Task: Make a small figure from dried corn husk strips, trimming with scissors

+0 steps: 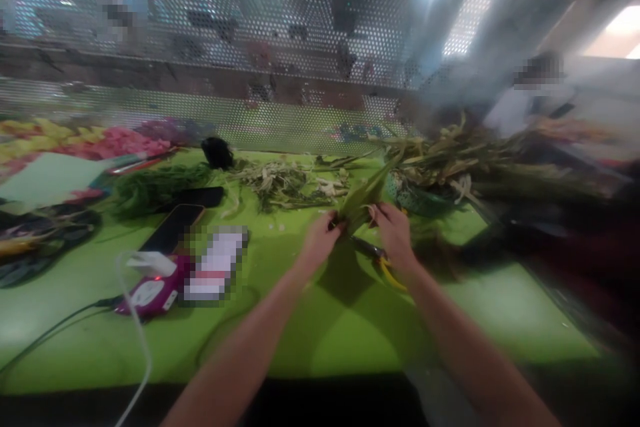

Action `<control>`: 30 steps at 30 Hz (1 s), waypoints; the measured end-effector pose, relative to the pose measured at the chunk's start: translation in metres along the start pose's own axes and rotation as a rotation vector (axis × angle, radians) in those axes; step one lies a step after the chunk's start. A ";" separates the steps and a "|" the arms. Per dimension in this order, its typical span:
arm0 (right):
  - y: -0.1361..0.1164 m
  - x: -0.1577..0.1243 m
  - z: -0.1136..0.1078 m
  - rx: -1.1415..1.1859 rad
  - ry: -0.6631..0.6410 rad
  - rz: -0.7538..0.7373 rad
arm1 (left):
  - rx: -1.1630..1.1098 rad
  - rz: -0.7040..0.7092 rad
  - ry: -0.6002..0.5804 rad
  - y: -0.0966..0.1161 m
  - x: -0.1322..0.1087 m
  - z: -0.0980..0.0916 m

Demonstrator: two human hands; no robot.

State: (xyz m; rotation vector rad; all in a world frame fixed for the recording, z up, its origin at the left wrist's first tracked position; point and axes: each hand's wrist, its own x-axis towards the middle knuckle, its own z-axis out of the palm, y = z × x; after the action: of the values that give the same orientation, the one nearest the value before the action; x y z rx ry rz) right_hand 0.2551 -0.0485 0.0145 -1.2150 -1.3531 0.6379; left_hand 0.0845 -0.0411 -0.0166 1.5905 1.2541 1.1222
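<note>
Both my hands pinch a long green leaf, perhaps a dried husk [364, 201], held above the green tabletop [310, 340] with its tip pointing up and to the right. My left hand [323, 235] is closed on its lower left edge. On the other side, my right hand [393, 230] grips the right edge between thumb and fingers. Beneath the right hand lies a dark tool with yellow handles [390, 273], partly hidden by the hand. Past the hands sits a loose heap of pale, shredded strips [275, 180].
A green basket [420, 199] heaped with dried leaves [450, 150] stands to the right. Leftward lie a lit phone [217, 263], a dark phone [175, 230], a purple power strip [153, 290] with cables, and green netting [150, 187]. A person [515, 103] is at the far right.
</note>
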 end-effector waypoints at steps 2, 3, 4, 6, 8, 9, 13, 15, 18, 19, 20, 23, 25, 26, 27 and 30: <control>0.000 0.000 0.000 0.035 -0.002 0.002 | -0.085 -0.028 0.001 -0.001 0.001 0.000; 0.000 -0.001 0.001 0.052 -0.005 0.007 | -0.130 -0.041 0.002 -0.001 0.002 -0.001; 0.000 -0.001 0.001 0.065 -0.005 0.013 | -0.176 -0.058 0.002 -0.001 0.002 -0.001; -0.002 -0.002 0.002 0.084 -0.002 0.038 | -0.259 -0.097 0.005 -0.001 0.003 -0.002; -0.003 -0.002 0.002 0.105 -0.007 0.081 | -0.331 -0.133 0.008 -0.001 0.004 -0.002; -0.003 -0.001 0.003 0.114 -0.013 0.100 | -0.367 -0.144 0.005 -0.002 0.005 -0.002; -0.003 0.000 0.003 0.145 -0.022 0.147 | -0.471 -0.182 -0.049 -0.002 0.004 -0.003; -0.004 -0.001 0.002 0.148 -0.020 0.158 | -0.430 -0.177 -0.065 0.000 0.004 -0.005; -0.008 -0.001 -0.001 0.145 0.009 0.136 | -0.234 -0.112 0.007 0.004 0.002 -0.008; -0.010 0.000 -0.002 0.141 0.026 0.128 | -0.160 -0.083 0.046 0.004 0.002 -0.009; -0.011 0.000 -0.003 0.134 0.044 0.122 | -0.099 -0.057 0.080 0.004 0.003 -0.010; -0.015 0.002 -0.007 0.107 0.083 0.126 | -0.042 -0.015 0.114 0.000 0.003 -0.009; -0.014 0.004 -0.009 0.118 0.089 0.148 | -0.092 -0.017 0.104 -0.001 0.004 -0.008; -0.014 0.005 -0.009 0.136 0.083 0.165 | -0.121 -0.021 0.092 -0.002 0.004 -0.008; -0.013 0.006 -0.009 0.155 0.076 0.181 | -0.149 -0.022 0.082 -0.001 0.004 -0.007; -0.010 0.008 -0.009 0.173 0.064 0.207 | -0.209 -0.021 0.045 0.002 0.003 -0.006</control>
State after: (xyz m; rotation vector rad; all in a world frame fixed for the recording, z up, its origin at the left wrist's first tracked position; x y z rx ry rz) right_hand 0.2621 -0.0473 0.0282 -1.2327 -1.1040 0.8371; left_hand 0.0796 -0.0385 -0.0126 1.4008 1.1390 1.2393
